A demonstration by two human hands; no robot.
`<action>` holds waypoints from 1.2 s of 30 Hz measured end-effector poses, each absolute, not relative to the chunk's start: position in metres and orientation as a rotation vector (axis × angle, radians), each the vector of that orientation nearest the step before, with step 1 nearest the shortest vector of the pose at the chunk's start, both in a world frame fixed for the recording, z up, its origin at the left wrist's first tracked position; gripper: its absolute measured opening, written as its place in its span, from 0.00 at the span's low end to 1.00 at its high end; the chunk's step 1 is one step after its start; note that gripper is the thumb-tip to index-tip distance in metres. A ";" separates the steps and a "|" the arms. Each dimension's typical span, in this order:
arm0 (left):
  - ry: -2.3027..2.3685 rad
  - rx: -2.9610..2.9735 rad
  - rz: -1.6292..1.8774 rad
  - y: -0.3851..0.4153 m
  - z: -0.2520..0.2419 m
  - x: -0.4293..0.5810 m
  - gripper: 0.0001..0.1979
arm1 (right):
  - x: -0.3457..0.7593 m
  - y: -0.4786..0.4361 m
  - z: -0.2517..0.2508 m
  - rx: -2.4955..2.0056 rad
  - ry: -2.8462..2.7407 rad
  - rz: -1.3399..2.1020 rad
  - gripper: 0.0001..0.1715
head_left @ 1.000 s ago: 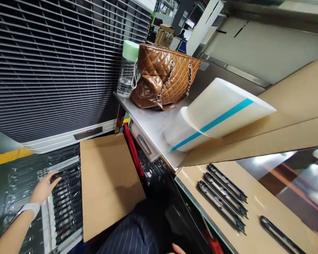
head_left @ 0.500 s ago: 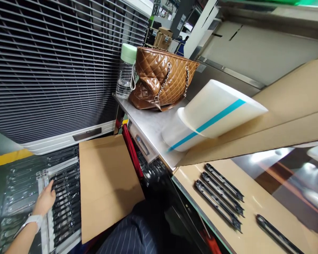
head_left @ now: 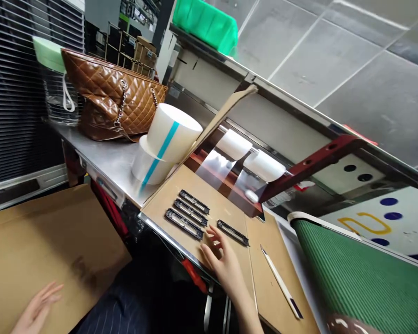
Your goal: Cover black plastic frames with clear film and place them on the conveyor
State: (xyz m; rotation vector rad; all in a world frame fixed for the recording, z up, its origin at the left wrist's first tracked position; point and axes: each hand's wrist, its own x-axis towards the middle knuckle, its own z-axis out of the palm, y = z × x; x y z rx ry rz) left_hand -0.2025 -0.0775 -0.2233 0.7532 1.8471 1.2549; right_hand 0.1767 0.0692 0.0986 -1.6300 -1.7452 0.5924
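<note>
My left hand (head_left: pixel 38 308) is at the lower left, fingers stretched out and holding nothing, over a brown cardboard sheet (head_left: pixel 48 236). My right hand (head_left: pixel 225 262) reaches over the cardboard-covered bench, its thumb and fingers apart with nothing between them. Just beyond its fingertips lie three long black slotted plastic parts side by side: a near one (head_left: pixel 184 223), a middle one (head_left: pixel 190 212) and a far one (head_left: pixel 194 201). A separate black slotted part (head_left: pixel 232 233) lies to the right of the fingers. Whether the fingers touch any part I cannot tell.
A white pen-like tool (head_left: pixel 280 280) lies on the bench, left of a green conveyor belt (head_left: pixel 365 273). Two stacked film rolls (head_left: pixel 167 144), a brown quilted handbag (head_left: pixel 107 99) and a green-capped bottle (head_left: pixel 57 86) stand at the back left. A red bracket (head_left: pixel 310 167) holds white rolls.
My view has turned right. My left hand has left the rack of black parts and is over the cardboard sheet. My right hand has come into view by the parts on the bench.
</note>
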 end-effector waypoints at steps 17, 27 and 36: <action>0.900 0.756 1.159 -0.007 0.011 -0.014 0.29 | 0.163 -0.007 0.110 -1.445 -1.624 1.230 0.24; 0.953 1.009 1.119 -0.019 0.004 -0.081 0.22 | 0.173 -0.030 0.095 -1.442 -2.033 1.012 0.33; 1.221 1.425 1.000 -0.036 -0.002 -0.149 0.16 | 0.141 -0.008 0.098 -1.135 -2.370 0.828 0.36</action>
